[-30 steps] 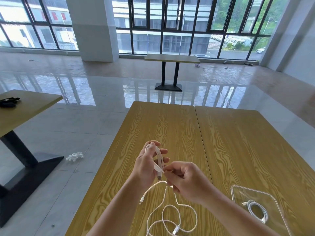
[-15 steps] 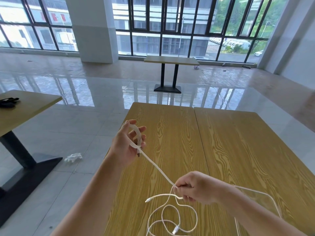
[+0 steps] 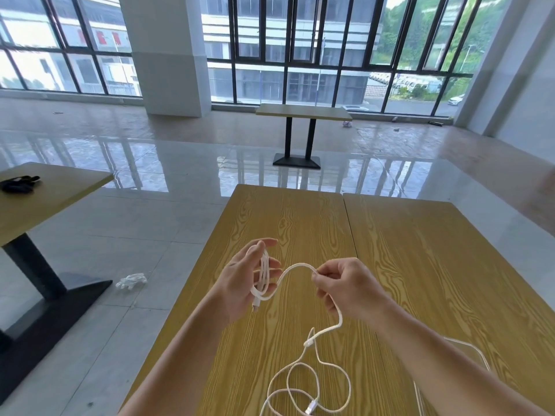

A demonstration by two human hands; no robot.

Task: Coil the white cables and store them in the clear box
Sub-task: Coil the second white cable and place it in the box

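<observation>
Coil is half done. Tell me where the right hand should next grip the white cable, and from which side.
Grip the white cable on the hanging stretch below the right hand, pinching from the right; it hangs clear above the table, unlike the tangled loops below.

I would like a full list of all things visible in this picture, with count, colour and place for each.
white cable: 1, white, partly looped in the left hand, the rest loose on the near table
clear box: 1, transparent, near table, mostly behind the right forearm
wooden tables: 4, yellow-brown; two joined in front, one left, one far
black object: 1, on the left table
crumpled white item: 1, floor
left hand: holds the loops
right hand: pinches the cable
</observation>
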